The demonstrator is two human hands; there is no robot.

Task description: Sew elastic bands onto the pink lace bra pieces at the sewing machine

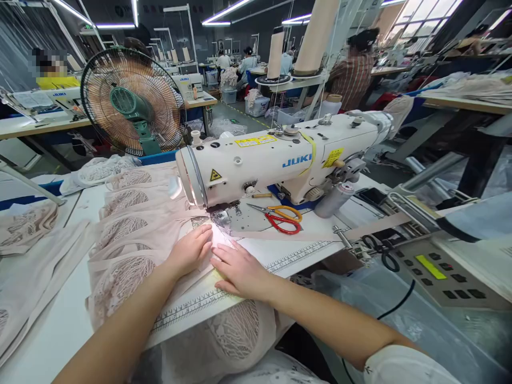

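Observation:
My left hand [191, 248] lies just in front of the sewing machine's [256, 160] needle area, its fingers bent and closed on a pale pink fabric piece [219, 237]. Close to its right, my right hand [240, 271] rests on the same fabric with fingers spread and lying flat. Lit brightly by the machine lamp, the fabric runs under the presser foot, whose exact contact is hard to make out. More pale pink lace garment [238, 328] hangs over the table edge below my hands. Red-and-orange-handled scissors [283, 217] lie on the machine bed, right of the needle.
Several overlapping lace pieces [128, 229] are laid out left of the machine. A grey thread cone [335, 200] stands by its base, and a pale strip [376, 226] feeds through a guide at right. Behind are a fan [128, 104], a control box [444, 272] nearer right, and co-workers.

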